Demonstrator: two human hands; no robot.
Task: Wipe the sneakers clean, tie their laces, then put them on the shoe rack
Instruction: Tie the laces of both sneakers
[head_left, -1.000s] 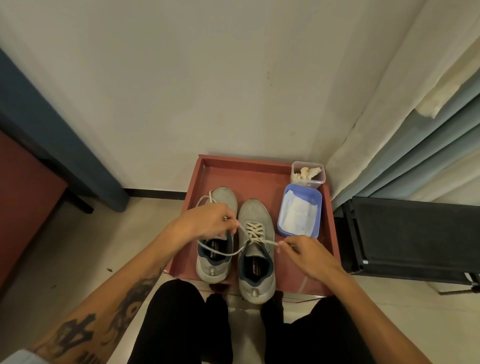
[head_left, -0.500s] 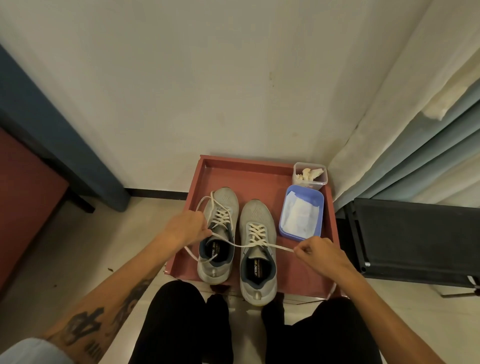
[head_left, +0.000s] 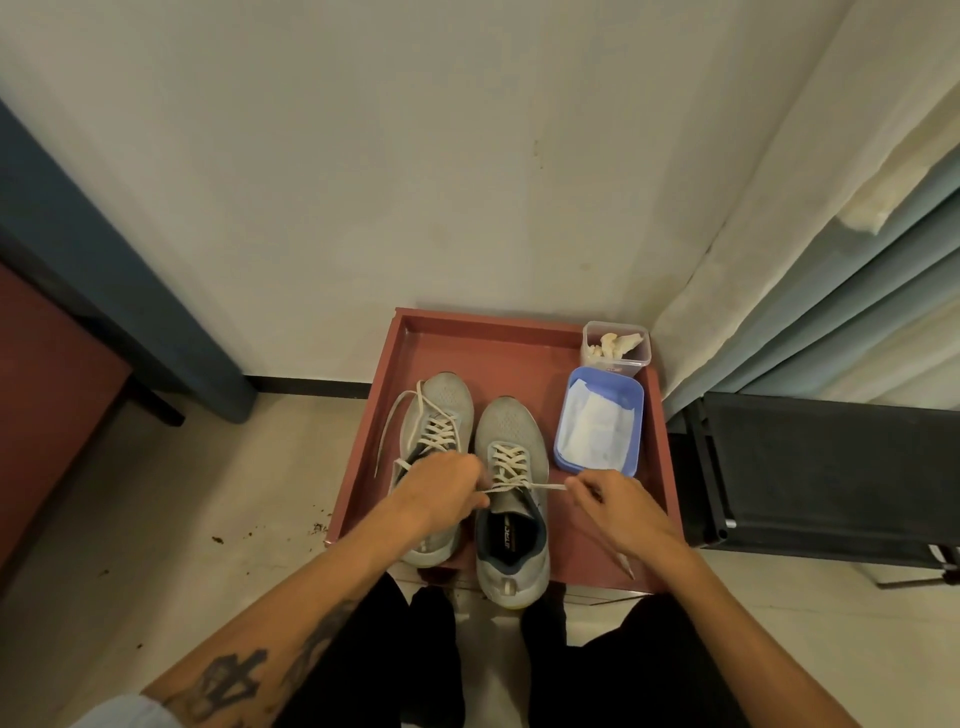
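Head camera, looking down on a red tray (head_left: 519, 358) set against a wall.

**Desk:** Where is the lace, and who has it?

**Photographer:** A flat, off-white lace (head_left: 535, 487) runs taut across the throat of the right-hand sneaker (head_left: 506, 423), crosswise to the shoe. The shoe's long axis points away from the person, toe to the wall. The left hand (head_left: 447, 493) is curled around one end right at the top eyelets. The right hand (head_left: 618, 512) pinches the other end just off the shoe's outer side. The left hand is nearer the knot point, so any crossing likely starts there.

**Desk:** And the other shoe?

**Photographer:** The left-hand sneaker (head_left: 441, 400) stands just beside it, grey knit mesh with a soft rounded toe. Its laces (head_left: 395, 426) trail loose over the side, apparently untied.

**Desk:** Anything else?

**Photographer:** A blue plastic tub (head_left: 602, 371) holds white wipes, and a clear box (head_left: 615, 364) holds crumpled ones. The black fabric-topped frame (head_left: 831, 467) to the right is possibly the rack.
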